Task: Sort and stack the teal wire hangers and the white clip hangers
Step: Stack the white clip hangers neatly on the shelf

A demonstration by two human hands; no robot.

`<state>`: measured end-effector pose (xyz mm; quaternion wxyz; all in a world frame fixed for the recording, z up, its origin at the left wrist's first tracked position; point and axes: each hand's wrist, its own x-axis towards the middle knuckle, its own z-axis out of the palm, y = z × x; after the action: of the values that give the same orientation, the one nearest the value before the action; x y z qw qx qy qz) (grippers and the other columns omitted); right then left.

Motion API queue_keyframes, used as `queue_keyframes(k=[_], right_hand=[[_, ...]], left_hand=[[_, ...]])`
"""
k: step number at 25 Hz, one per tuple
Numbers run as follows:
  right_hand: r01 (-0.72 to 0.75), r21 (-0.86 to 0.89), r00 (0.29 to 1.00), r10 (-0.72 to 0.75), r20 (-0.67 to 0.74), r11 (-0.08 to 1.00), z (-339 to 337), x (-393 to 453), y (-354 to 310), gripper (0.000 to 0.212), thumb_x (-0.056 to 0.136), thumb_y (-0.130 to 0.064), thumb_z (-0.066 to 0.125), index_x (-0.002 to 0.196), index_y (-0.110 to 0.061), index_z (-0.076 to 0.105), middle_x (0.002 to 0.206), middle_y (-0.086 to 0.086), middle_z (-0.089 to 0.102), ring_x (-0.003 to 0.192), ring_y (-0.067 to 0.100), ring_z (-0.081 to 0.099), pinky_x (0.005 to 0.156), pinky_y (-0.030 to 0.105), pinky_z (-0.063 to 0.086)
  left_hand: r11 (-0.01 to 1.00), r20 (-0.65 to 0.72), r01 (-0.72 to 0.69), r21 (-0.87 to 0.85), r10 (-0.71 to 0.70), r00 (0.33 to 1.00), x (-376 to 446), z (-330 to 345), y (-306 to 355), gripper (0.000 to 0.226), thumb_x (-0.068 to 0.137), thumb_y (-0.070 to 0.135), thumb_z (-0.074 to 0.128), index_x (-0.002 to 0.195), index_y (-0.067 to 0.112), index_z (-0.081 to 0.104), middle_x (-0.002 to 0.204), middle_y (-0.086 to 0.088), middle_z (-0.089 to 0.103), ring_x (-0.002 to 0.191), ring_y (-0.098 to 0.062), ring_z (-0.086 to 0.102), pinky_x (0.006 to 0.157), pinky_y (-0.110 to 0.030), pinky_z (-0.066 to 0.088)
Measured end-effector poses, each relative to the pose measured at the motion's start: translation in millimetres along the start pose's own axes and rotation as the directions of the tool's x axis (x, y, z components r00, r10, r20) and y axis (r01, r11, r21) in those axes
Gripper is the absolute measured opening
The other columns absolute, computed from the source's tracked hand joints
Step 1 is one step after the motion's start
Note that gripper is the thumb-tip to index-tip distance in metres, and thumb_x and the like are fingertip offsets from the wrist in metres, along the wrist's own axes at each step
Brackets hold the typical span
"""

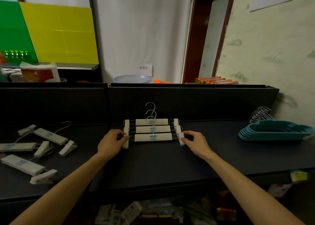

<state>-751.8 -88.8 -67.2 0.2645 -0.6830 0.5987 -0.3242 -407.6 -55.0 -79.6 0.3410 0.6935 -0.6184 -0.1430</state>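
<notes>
On the shelf (170, 158) we see loose clip hangers (35, 146) scattered at far left. Our left hand (111, 143) pinches the left clip of the nearest hanger (153, 137) in the middle row of three; our right hand (196, 142) pinches its right clip. The teal hangers (274, 131) sit stacked at far right.

Matt white plastic clip hangers (153, 137), shiny metal hooks (150, 105), matt dark shelf (153, 161).
</notes>
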Motion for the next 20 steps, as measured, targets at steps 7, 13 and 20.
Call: queue_keyframes(k=[7, 13, 20], right_hand=[[-0.067, -0.011, 0.998, 0.067, 0.006, 0.998, 3.5, 7.0, -8.5, 0.045, 0.096, -0.020, 0.064, 0.139, -0.018, 0.054, 0.138, 0.005, 0.058, 0.127, 0.020, 0.054, 0.105, 0.038, 0.046], [0.233, -0.498, 0.922, -0.353, -0.160, 0.835, 31.6, -5.6, -45.7, 0.059, 0.099, -0.045, 0.052, 0.150, -0.019, 0.039, 0.154, 0.003, 0.040, 0.148, 0.023, 0.024, 0.119, 0.046, 0.024], [0.523, -0.542, 0.797, -0.602, 0.040, 0.657, 141.1, -23.9, -153.8, 0.061, 0.098, -0.054, 0.042, 0.148, -0.021, 0.040, 0.156, 0.004, 0.037, 0.151, 0.025, 0.016, 0.123, 0.048, 0.016]], left_hand=[[1.000, -0.030, -0.014, 0.026, 0.015, 0.999, -0.1, 1.6, 3.2, 0.029, 0.097, 0.041, 0.058, 0.122, 0.026, 0.059, 0.132, -0.001, 0.056, 0.109, -0.014, 0.060, 0.085, -0.033, 0.054], [0.858, 0.045, -0.164, 0.486, 0.162, 0.986, -5.8, -36.3, 2.5, 0.062, 0.102, 0.059, 0.030, 0.156, 0.028, 0.029, 0.165, -0.003, 0.020, 0.149, -0.025, 0.025, 0.121, -0.049, 0.022], [0.706, 0.046, -0.049, 0.707, 0.022, 0.999, -25.3, -135.7, -76.2, 0.072, 0.099, 0.067, 0.014, 0.159, 0.027, 0.020, 0.168, -0.006, 0.006, 0.154, -0.026, 0.006, 0.123, -0.052, -0.002]])
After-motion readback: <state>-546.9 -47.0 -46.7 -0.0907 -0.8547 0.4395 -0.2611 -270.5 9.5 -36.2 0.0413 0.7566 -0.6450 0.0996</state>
